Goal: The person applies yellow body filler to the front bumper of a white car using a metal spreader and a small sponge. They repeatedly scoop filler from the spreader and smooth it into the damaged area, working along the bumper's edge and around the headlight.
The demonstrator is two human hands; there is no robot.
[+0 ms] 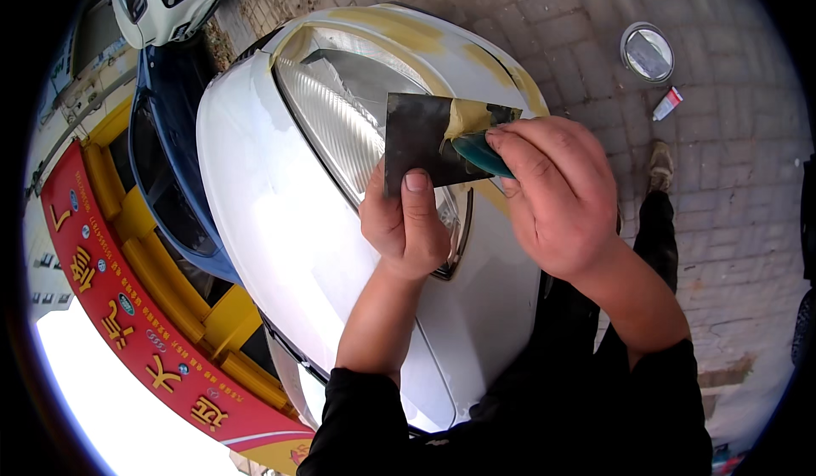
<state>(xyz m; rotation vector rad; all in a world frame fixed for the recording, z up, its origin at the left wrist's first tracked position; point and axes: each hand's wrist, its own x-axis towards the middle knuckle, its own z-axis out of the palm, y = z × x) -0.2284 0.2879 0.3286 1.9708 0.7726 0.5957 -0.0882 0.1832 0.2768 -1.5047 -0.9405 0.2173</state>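
My left hand (404,221) grips a dark, flat square board (416,136) from its lower left, thumb on top. Yellowish paste (467,117) lies on the board's upper right. My right hand (557,195) pinches a dark green flexible spreader (472,153), which rests against the paste and board. Beneath both hands is a white car's front corner (263,212), with a clear headlight (327,110) partly hidden by the board and hands. Yellowish filler patches (399,30) run along the bodywork around the headlight.
A round tin (647,52) and a small tube (667,104) lie on the paving (714,178). A blue car (166,178) and a white car (170,0) stand at the left, near a red signboard (102,289). My shoe (661,166) is on the paving at right.
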